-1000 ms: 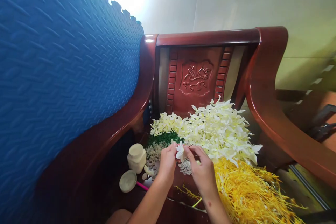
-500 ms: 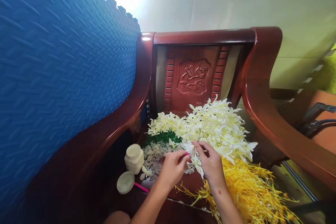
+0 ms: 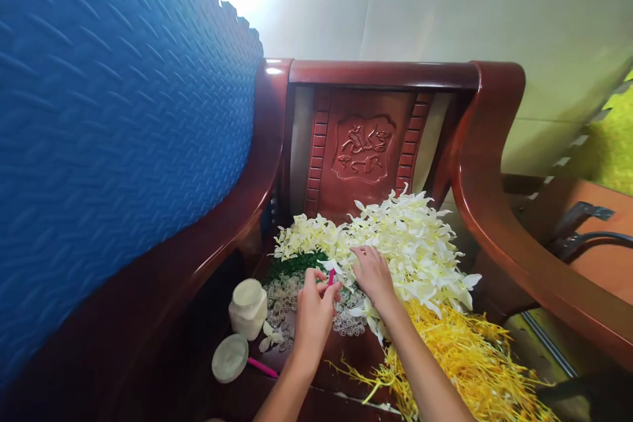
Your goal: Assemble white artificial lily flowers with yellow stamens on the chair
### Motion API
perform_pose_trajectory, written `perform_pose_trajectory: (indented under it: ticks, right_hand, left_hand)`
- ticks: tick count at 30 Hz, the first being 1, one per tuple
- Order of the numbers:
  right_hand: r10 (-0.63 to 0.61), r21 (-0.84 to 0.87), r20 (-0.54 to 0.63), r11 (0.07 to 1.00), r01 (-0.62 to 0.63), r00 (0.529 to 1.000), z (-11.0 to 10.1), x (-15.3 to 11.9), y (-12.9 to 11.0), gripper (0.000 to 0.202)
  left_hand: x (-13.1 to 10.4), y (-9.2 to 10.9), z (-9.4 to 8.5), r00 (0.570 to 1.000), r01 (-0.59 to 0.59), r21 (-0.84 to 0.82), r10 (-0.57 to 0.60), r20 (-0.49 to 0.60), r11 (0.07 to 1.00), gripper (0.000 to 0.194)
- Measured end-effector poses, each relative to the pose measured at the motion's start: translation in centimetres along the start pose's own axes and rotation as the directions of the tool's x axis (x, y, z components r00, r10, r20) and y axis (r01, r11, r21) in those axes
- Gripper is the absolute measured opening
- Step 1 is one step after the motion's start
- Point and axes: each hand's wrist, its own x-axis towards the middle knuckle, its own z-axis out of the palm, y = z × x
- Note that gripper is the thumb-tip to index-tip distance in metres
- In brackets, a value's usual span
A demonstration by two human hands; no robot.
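Note:
My left hand [image 3: 315, 310] is closed, with a thin pink stick [image 3: 331, 276] pinched upright between thumb and fingers. A white artificial flower [image 3: 328, 265] shows at the stick's top; whether it is fixed there I cannot tell. Just to the right, my right hand [image 3: 374, 277] reaches over the near left side of a heap of white artificial flowers [image 3: 410, 244]. Its fingers are bent but look apart, and their tips are partly hidden among petals. Below the hands lie small clear plastic rings [image 3: 349, 323] and, behind these, a patch of small green pieces [image 3: 297, 266].
Everything rests on a dark red wooden chair [image 3: 383, 72] with curved arms. At left stand a white jar [image 3: 248, 310], its round lid [image 3: 230, 358] and another pink stick [image 3: 262, 368]. Yellow artificial stems [image 3: 465, 362] spill over at right. A blue foam mat [image 3: 123, 132] walls the left side.
My hands have come apart. My right hand has moved up and left to the white flowers, and my left hand now holds the pink stick upright, slightly further left.

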Motion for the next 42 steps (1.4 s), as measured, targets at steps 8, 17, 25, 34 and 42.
perform_pose_trajectory:
  ticks: [8,17,25,34,42]
  right_hand:
    - [0.057,-0.092,-0.033,0.994,-0.059,0.998,2.0,0.4,2.0,0.032]
    - [0.215,0.372,-0.224,0.920,-0.121,0.950,1.7,-1.2,2.6,0.038]
    - [0.372,0.743,-0.126,0.649,-0.161,0.920,-1.4,-0.7,1.5,0.045]
    - [0.253,0.832,-0.094,0.551,-0.064,0.963,-3.2,-1.0,-1.0,0.044]
    - [-0.086,0.575,-0.223,0.793,0.202,0.971,-3.9,-1.6,-1.4,0.044]
  left_hand:
    - [1.3,-0.1,-0.5,0.992,0.123,-0.078,-0.123,0.007,0.989,0.019]
    - [0.6,0.3,0.0,0.988,0.148,0.014,-0.148,0.048,0.989,0.012]
    - [-0.3,0.7,0.8,0.989,0.059,-0.013,-0.057,0.138,0.998,0.024]
    - [-0.3,0.1,1.0,0.990,0.033,0.015,-0.035,0.138,0.999,0.029]
    - [-0.3,0.5,1.0,0.990,0.039,0.000,-0.039,0.134,0.999,0.027]
